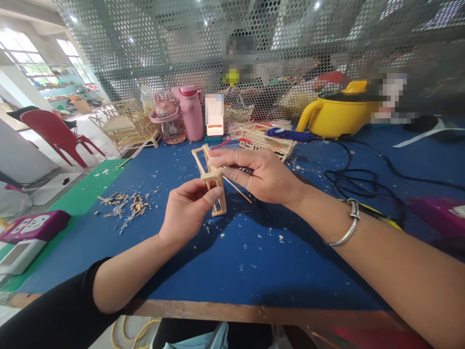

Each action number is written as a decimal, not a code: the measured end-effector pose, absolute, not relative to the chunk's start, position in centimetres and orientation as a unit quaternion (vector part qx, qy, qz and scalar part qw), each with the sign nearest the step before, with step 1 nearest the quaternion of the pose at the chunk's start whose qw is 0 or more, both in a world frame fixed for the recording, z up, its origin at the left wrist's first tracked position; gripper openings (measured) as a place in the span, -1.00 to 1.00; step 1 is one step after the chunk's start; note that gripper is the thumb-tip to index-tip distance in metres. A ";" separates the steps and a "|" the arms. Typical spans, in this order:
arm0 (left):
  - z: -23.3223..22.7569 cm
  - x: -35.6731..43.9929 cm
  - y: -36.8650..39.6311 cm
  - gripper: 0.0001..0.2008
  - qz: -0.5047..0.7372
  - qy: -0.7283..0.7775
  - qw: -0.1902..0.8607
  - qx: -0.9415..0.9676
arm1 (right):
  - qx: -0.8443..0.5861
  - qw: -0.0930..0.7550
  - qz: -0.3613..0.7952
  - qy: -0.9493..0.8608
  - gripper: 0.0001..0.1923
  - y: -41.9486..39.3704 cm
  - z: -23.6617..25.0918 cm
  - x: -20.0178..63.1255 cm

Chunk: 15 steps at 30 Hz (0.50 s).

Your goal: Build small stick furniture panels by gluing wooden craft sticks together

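The small wood frame is near the middle of the picture, tipped a bit, just above the blue tabletop or touching it, I cannot tell which; the left hand has its grip pinching the low part of the frame between thumb and finger; the right hand has its thumb and finger close together at the upper part, but I cannot tell just what they pinch; 1 thin stick pokes out below the right hand, toward the lower right.

To do this well, the left hand should hold the frame still with a soft pinch, as thin sticks may snap; the right fingers should press gently, right at the joint, so it does not twist.

The left arm comes up from the lower left, with its thumb on the near side; the right arm comes in from the lower right, its palm turned down and its silver bracelet near the wrist; wood bits lie left of the 2 hands.
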<state>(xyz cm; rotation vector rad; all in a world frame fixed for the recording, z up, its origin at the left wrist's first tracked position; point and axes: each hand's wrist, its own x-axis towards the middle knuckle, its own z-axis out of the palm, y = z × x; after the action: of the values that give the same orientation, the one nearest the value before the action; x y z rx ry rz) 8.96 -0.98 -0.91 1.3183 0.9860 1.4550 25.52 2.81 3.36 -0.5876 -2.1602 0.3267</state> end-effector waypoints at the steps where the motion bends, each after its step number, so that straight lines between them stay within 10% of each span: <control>1: -0.9 8.9 -1.1 -0.85 0.587 0.405 0.450 0.537 | -0.235 0.425 0.129 -0.865 -0.77 2.8 3.4 25.5; 15: -0.1 8.4 -0.8 -0.88 0.562 0.413 0.476 0.535 | -0.247 0.420 0.122 -0.865 -0.76 2.6 3.3 25.5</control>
<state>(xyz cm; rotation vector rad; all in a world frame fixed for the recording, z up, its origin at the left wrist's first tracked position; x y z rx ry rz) 8.42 -0.84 -0.13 1.3079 1.0098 1.3732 25.55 2.62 3.34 -0.6194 -2.1678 0.3049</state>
